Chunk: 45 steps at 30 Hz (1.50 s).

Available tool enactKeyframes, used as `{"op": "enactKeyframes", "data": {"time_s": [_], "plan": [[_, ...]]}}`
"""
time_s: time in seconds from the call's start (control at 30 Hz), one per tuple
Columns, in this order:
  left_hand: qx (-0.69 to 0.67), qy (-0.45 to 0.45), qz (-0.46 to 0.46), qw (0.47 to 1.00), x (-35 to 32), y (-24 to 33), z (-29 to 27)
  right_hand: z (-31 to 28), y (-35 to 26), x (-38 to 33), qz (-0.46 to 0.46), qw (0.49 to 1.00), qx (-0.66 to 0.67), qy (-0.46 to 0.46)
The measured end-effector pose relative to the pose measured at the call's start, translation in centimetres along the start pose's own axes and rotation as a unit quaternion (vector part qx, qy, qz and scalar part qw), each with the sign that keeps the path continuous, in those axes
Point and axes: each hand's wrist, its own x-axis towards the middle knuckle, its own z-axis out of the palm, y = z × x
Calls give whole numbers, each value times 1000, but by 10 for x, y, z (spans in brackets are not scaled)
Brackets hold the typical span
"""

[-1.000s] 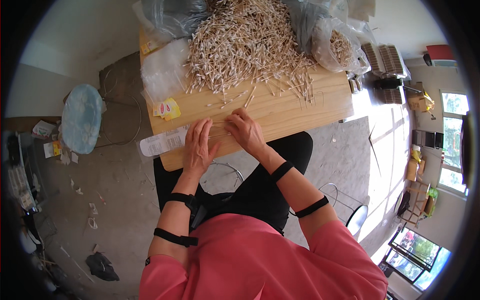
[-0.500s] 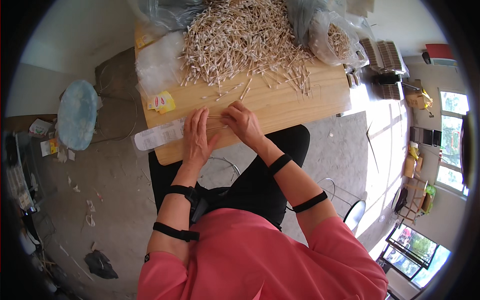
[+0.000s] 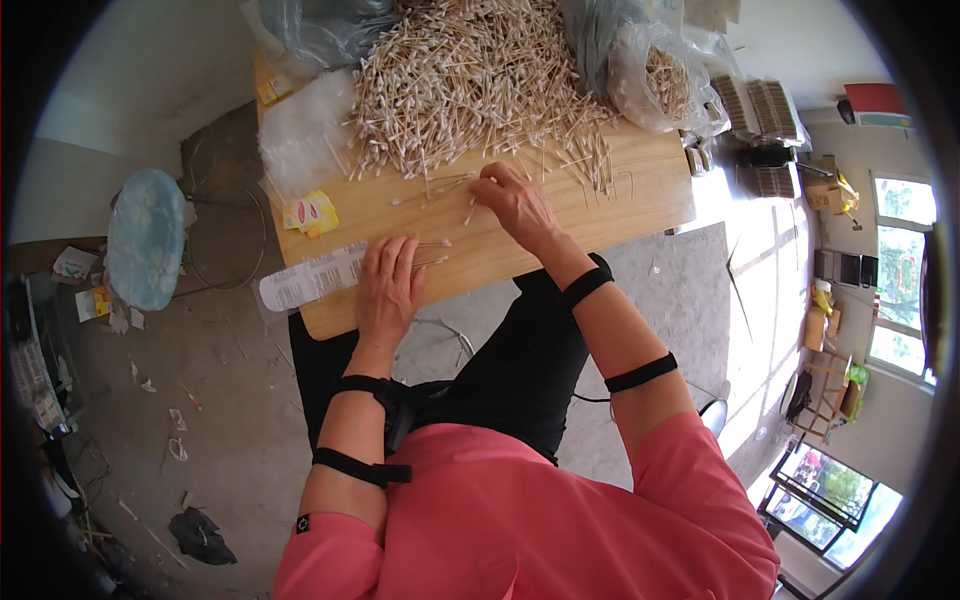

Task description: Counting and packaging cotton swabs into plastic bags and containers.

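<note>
My left hand (image 3: 388, 290) is closed over the right end of a long, white printed packet (image 3: 312, 277) at the table's near left edge. Several cotton swabs (image 3: 432, 243) stick out to the right from under its fingers; whether they lie inside the packet is hidden. Farther right and away from me, my right hand (image 3: 520, 208) has its fingertips pinched down on a loose cotton swab (image 3: 471, 213) on the wood. A few other swabs (image 3: 428, 198) lie just left of those fingertips. Beyond them a big heap of cotton swabs (image 3: 470, 90) covers the table's far part.
Clear plastic bags (image 3: 305, 145) and a yellow printed card (image 3: 312, 213) lie left on the wooden table (image 3: 640, 200). A filled swab bag (image 3: 660, 80) stands at the far right. A blue-topped stool (image 3: 146, 238) is on the left, with litter on the floor.
My right hand has left my left hand's side and reached up and right to the loose swabs. My left hand has shifted slightly down, and swab ends now show beside it.
</note>
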Motion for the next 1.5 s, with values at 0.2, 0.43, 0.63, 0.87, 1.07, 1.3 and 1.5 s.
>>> {"op": "enactKeyframes", "data": {"time_s": [0.2, 0.43, 0.63, 0.87, 1.07, 1.3, 1.5], "plan": [[5, 7, 8, 1000, 0, -1, 2, 15, -13, -20, 98, 994, 31, -35], [-25, 21, -1, 999, -1, 0, 0, 2, -14, -25, 220, 970, 94, 30], [4, 12, 5, 1000, 0, 0, 1, 11, -14, -25, 242, 956, 161, 18], [5, 5, -1, 1000, -2, -2, -1, 39, -47, -23, 214, 952, 207, 71], [5, -5, 0, 1000, 0, 1, 1, 31, -47, -36, 286, 942, 111, 138], [-1, -3, -5, 1000, 1, 1, 0, 49, -41, -35, 308, 928, 136, 156], [-24, 27, 5, 999, -3, -3, -4, 62, -53, -36, 261, 931, 143, 211]]}}
